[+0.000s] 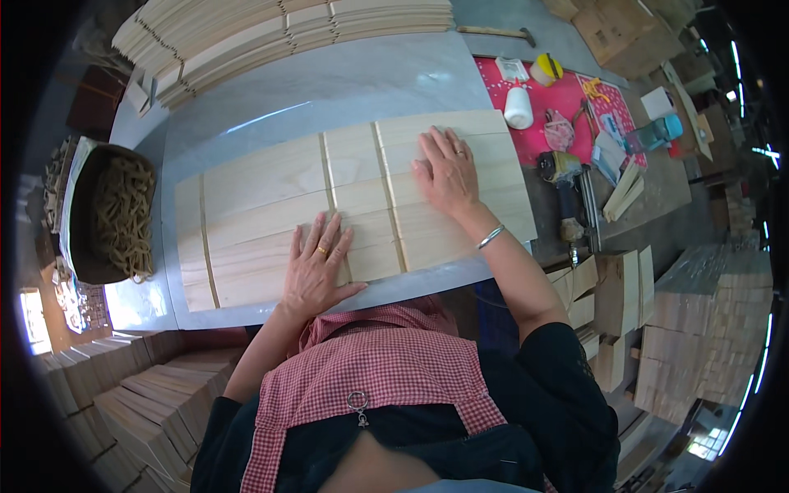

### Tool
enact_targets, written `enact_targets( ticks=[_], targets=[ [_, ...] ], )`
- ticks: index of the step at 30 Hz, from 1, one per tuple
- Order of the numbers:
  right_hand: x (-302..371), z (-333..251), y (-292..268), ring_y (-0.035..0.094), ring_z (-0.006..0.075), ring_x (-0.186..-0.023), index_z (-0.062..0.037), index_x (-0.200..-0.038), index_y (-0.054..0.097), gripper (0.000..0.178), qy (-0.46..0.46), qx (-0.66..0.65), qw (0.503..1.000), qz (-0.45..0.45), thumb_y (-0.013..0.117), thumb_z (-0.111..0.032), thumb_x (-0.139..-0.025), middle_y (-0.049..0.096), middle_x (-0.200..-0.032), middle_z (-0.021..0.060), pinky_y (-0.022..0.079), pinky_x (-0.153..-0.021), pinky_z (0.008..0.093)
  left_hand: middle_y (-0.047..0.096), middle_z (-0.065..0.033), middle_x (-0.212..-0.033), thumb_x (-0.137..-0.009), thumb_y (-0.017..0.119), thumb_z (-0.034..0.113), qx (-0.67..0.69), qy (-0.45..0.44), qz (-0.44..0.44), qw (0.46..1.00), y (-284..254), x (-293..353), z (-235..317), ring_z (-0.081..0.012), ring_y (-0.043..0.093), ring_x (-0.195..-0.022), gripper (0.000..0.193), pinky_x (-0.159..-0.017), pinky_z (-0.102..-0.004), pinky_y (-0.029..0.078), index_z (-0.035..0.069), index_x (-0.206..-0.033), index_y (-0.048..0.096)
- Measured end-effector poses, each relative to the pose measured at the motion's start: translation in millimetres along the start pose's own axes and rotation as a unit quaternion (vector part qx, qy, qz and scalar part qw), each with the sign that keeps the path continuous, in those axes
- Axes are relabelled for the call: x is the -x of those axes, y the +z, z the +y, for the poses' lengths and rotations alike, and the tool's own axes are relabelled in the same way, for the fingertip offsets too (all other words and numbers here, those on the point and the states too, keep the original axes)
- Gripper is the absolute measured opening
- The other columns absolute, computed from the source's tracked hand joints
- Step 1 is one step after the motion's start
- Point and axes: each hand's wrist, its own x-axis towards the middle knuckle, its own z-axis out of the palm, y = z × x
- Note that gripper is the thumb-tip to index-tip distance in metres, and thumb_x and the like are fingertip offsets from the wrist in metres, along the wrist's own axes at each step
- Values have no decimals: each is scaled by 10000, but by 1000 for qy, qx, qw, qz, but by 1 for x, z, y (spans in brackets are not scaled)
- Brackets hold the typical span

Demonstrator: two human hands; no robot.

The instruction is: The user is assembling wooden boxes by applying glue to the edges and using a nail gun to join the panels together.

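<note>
Several pale wooden boards [263,182] lie edge to edge on the table in front of me, forming one wide panel. Three grooves run across them, one near the left end and two closer to the middle. My left hand [316,267] rests flat on the near boards, fingers spread, a ring on one finger. Farther right, my right hand [448,172] lies on the far boards with its fingers stretched out and the thumb apart. A bangle circles the right wrist. Neither hand grips anything.
Stacked grooved boards [288,41] stand at the far side. On the left is a box of tan bands [127,214]. To the right lie a white bottle [518,107], a nail gun [565,189] and a blue-lidded bottle [655,134]; a hammer [501,32] is behind. Wood stacks [164,403] flank me.
</note>
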Motion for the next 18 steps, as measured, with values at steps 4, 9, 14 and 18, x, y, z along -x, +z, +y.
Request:
enact_targets(
  ticks=[4, 9, 14, 18],
  targets=[
    [-3, 11, 2, 472, 395, -1341, -57, -1351, 568, 481, 7, -25, 1000, 12, 613, -288, -931, 530, -1437, 158, 368, -1112, 492, 217, -148, -1673, -863, 567, 703, 2, -9, -6, 1000, -1, -4, 1, -373, 116, -1561, 944, -1221, -621, 92, 110, -1569, 361],
    [-34, 71, -2, 511, 387, -1271, -37, -1327, 552, 491, 79, -47, 987, 129, 638, -304, -923, 544, -1386, 189, 410, -1072, 473, 230, -159, -1667, -857, 572, 707, -3, -20, -9, 1000, -4, -1, 4, -374, 126, -1559, 957, -1220, -620, 95, 103, -1569, 360],
    [-72, 146, -21, 570, 371, -1175, -16, -1304, 555, 544, 331, 35, 935, 124, 692, -332, -883, 603, -1276, 203, 467, -991, 487, 235, -159, -1666, -854, 577, 705, -2, -12, -3, 1000, -5, -4, 5, -375, 133, -1557, 960, -1219, -619, 94, 95, -1565, 368],
    [-69, 162, -33, 591, 366, -1133, -8, -1281, 566, 533, 488, -9, 873, 0, 699, -327, -875, 626, -1229, 200, 479, -965, 487, 248, -160, -1662, -852, 582, 701, 3, -10, -21, 1000, -3, -4, 8, -377, 136, -1556, 955, -1220, -617, 89, 87, -1556, 383]
  ],
)
